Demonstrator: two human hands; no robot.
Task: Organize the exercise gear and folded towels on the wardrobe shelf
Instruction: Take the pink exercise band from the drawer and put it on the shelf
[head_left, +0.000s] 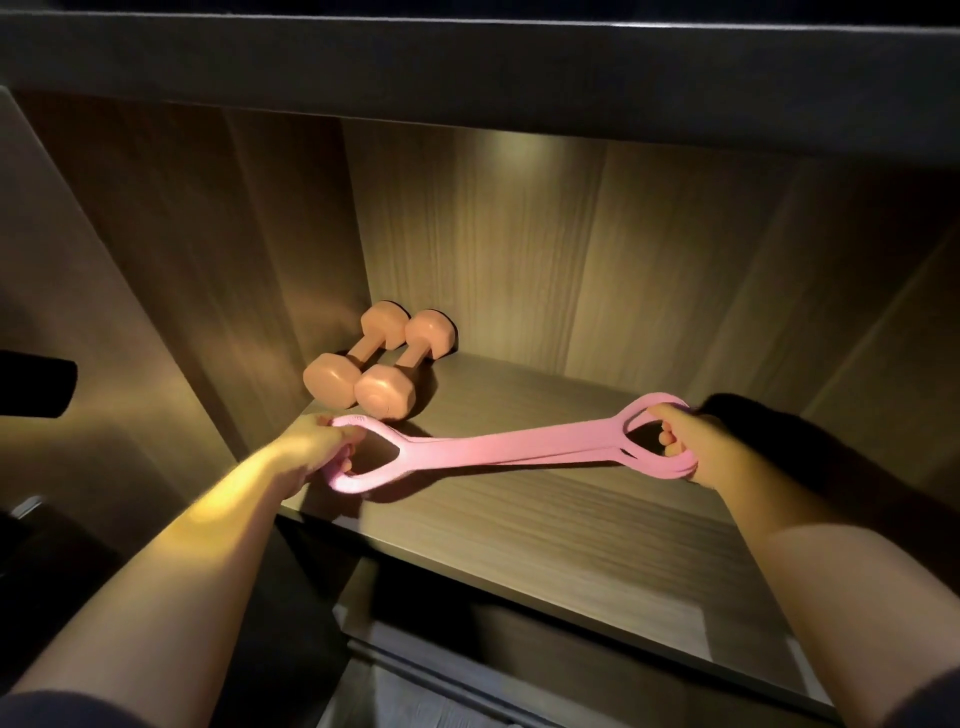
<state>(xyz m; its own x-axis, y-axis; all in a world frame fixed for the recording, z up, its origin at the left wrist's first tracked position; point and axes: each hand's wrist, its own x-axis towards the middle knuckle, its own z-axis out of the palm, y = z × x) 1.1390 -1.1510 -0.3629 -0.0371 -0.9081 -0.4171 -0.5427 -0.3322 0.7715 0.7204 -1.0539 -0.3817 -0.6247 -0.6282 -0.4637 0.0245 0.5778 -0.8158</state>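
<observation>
A: Where is the band (498, 444) now?
B: It is between the two hands, pulled long and flat over the shelf (519, 525), with its shadow on the board under it. The right end sits higher in the view than the left end.
A: How do the hands hold it?
B: The left hand (322, 441) has its fingers curled round the loop at the left end, near the front edge of the shelf. The right hand (691, 449) does the same at the right end. Its fingers pass through the loop and close on it.
A: And the dumbbells (384, 387)?
B: Two lie side by side, touching, in the back left corner, just behind the left hand and well apart from the right one.
A: Does the band touch them?
B: The left loop is close in front of them. If it touches, I cannot tell.
</observation>
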